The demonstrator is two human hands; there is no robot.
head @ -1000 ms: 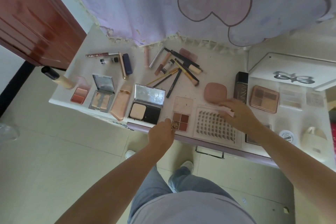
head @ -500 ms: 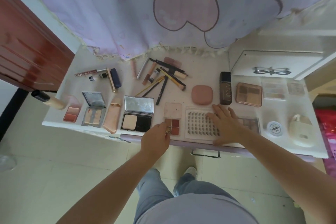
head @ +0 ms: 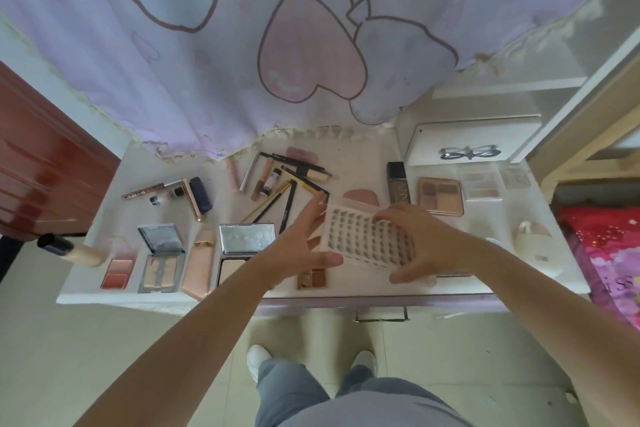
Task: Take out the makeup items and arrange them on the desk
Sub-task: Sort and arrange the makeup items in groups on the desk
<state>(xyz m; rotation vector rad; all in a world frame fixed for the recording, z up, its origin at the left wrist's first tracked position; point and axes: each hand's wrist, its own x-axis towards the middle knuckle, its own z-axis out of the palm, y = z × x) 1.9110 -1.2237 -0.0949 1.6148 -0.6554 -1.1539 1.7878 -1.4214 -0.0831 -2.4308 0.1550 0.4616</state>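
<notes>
White and crowded, the surface (head: 104,218) runs across the middle of the frame beneath a lilac curtain (head: 207,45) printed with hearts. At its left edge a foundation bottle (head: 71,250) with a black cap lies on its side, next to a coral blush palette (head: 117,269) and a mirrored powder compact (head: 161,256). Right of these sits a larger open compact (head: 244,246), and above it a loose scatter of pencils and tubes (head: 280,184). Centre frame, the left hand (head: 298,246) has fingers spread and straight, the thumb touching the lower left edge of the white lash tray (head: 367,241). That tray is lifted and tilted above the surface, and the right hand (head: 426,243) has its grip closed on the tray's right side, thumb under and fingers over. Further right stand a dark foundation bottle (head: 397,182), a brown eyeshadow palette (head: 440,196) and a white box with a bow handle (head: 471,144).
</notes>
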